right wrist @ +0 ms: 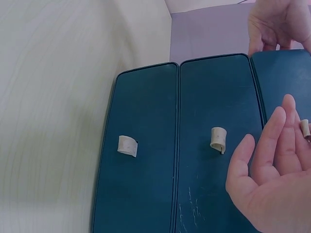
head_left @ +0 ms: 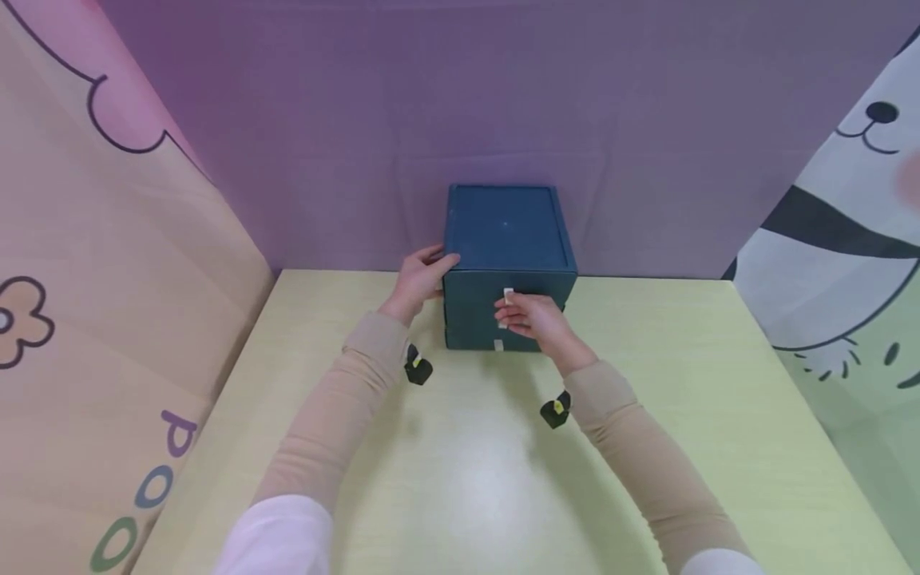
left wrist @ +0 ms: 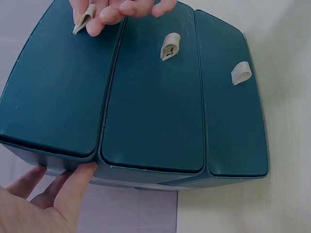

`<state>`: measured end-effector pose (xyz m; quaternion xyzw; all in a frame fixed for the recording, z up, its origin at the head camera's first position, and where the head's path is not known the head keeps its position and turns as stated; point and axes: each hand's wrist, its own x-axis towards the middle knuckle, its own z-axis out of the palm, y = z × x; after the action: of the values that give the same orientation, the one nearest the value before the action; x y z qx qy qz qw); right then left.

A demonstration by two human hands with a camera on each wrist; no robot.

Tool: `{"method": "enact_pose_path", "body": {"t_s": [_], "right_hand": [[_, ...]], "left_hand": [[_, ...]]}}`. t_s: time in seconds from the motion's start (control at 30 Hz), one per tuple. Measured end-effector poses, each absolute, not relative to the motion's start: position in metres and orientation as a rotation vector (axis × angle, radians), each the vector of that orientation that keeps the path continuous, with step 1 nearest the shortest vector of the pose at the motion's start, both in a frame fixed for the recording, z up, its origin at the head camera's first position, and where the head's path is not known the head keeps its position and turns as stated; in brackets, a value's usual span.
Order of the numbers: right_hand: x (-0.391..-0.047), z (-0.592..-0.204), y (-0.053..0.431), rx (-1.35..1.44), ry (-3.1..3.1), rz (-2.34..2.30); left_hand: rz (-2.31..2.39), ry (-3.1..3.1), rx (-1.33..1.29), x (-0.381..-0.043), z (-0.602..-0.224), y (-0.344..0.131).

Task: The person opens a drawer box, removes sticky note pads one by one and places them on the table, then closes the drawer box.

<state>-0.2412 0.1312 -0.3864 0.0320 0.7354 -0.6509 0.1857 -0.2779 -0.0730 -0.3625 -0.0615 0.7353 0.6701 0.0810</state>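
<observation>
A dark blue-green drawer box [head_left: 512, 228] stands against the back wall, with three stacked drawer fronts. Each front carries a small cream loop tab. At the top drawer [left wrist: 53, 82], my right hand [head_left: 533, 318] pinches the loop tab [left wrist: 85, 19] between thumb and forefinger; its other fingers are fairly straight in the right wrist view. The middle tab [left wrist: 170, 46] and bottom tab [right wrist: 127, 146] hang free. My left hand [head_left: 419, 279] rests against the box's left side near the upper front corner, fingers fairly straight. All the drawer fronts look closed.
The box sits at the far edge of a pale wooden table [head_left: 460, 479], touching or close to a purple cloth wall [head_left: 460, 96]. Printed panels flank both sides. Small black pieces with yellow marks [head_left: 418, 367] show beside each wrist.
</observation>
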Motion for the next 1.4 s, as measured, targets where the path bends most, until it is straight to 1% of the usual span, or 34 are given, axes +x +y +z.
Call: {"method": "enact_pose_path", "body": {"t_s": [0.73,1.4], "right_hand": [[-0.238,-0.384,0.132,0.035,2.065,-1.807],[-0.225,-0.383,0.139,0.002,2.086,-1.758]], "left_hand": [[2.025,2.199,-0.194,-0.277,-0.36,-0.076],[2.006,2.186,-0.185,-0.275,-0.363,-0.073]]}}
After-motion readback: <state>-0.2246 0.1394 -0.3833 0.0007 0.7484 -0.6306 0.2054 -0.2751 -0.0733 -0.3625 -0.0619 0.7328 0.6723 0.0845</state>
